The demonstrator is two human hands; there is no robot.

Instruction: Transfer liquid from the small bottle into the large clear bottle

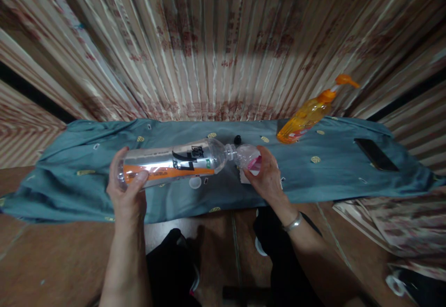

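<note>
A large clear bottle [174, 162] with a silver and orange label lies sideways in the air above the cloth. Its base is in the grip of my left hand [129, 181], and its uncapped neck points right. My right hand [266, 174] is closed around a small clear plastic piece [246, 156] with a pink part. The rounded end of that piece meets the bottle's mouth. Something white, partly hidden, is beneath my right hand. A small black object [237, 139] rests just behind the bottle's neck.
Blue-green patterned cloth [303, 181] covers the long, narrow surface. An orange pump bottle [304, 120] stands at the back right, and a black phone [376, 154] lies at the right. A round whitish disc [195, 183] is near the front. Pleated curtains [209, 56] hang behind.
</note>
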